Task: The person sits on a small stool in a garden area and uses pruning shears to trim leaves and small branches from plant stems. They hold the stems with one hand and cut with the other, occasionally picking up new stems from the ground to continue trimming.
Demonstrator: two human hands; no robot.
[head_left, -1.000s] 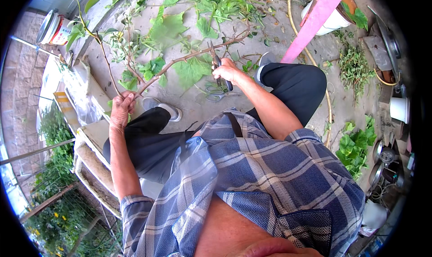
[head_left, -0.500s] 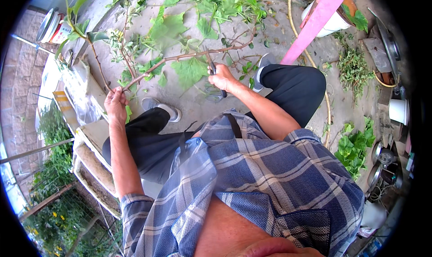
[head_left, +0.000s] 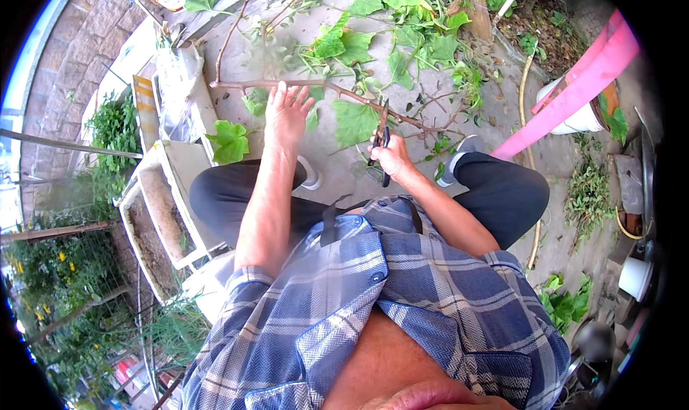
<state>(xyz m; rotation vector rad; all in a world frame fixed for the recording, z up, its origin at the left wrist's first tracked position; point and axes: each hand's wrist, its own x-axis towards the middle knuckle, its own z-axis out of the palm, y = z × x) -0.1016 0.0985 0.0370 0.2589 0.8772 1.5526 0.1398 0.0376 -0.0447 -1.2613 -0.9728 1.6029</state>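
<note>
Between the left hand point(head_left: 288, 119) and the right hand point(head_left: 391, 157) I can see a gap over bare concrete point(head_left: 328, 143), though a broad green leaf point(head_left: 355, 123) lies in it and the long branch point(head_left: 344, 92) bars the far side. Over on the left a pale planter point(head_left: 190, 187) crowds the knee point(head_left: 222, 195), while rightward a slanting pink strip point(head_left: 574, 91) and a tan stick point(head_left: 532, 159) obstruct the way

Colours/patterns: branch point(head_left: 244, 84) is reddish-brn; shears point(head_left: 386, 136) have blk handles. Person's shirt point(head_left: 466, 324) shows plaid, navy-blue w/ wht & lt-grey bands; collar point(head_left: 323, 354) is blue-&-wht herringbone. Trousers point(head_left: 509, 187) are blk, shoe point(head_left: 470, 144) grey. Leaves point(head_left: 355, 125) are bright grn; concrete floor point(head_left: 331, 159), lt grey; strap point(head_left: 574, 101), pink; pail point(head_left: 635, 279), wht; flowers point(head_left: 70, 266), yellow; wall point(head_left: 90, 48), pinkish-tan.
</note>
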